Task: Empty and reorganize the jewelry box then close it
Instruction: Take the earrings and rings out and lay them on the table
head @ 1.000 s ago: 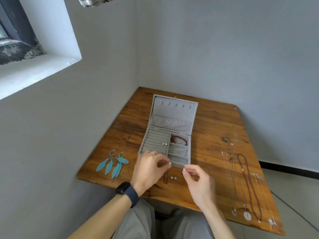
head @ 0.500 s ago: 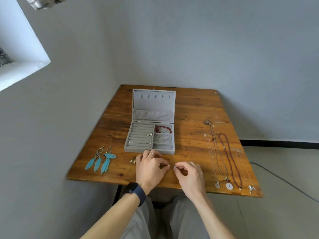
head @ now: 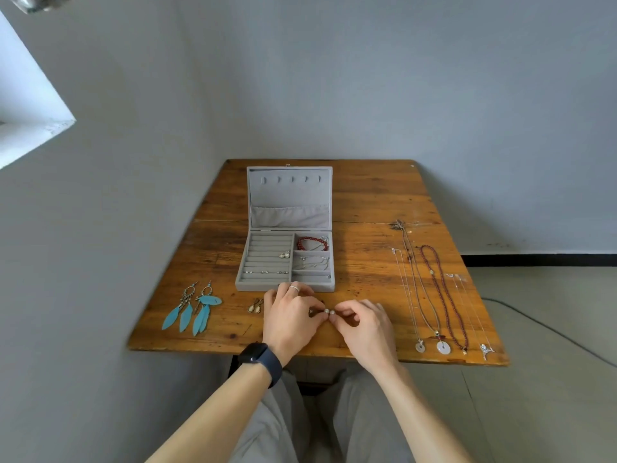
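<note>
Jewelry box point(head: 283, 286) stands open mid-table point(head: 367, 202), just beyond both hands. Emptying is partly done: necklaces point(head: 434, 295) and feather earrings point(head: 193, 309) lie outside; a bracelet point(head: 310, 242) and chains point(head: 314, 262) lie inside. Left hand point(head: 290, 315) and right hand point(head: 364, 322) each pinch one of the pearl studs point(head: 329, 311). Reorganizing and closing are pending.

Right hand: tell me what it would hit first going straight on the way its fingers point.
Pinching one pearl stud, the right hand points leftward and would likely almost at once meet the left hand, whose fingertips pinch the other pearl stud.
</note>
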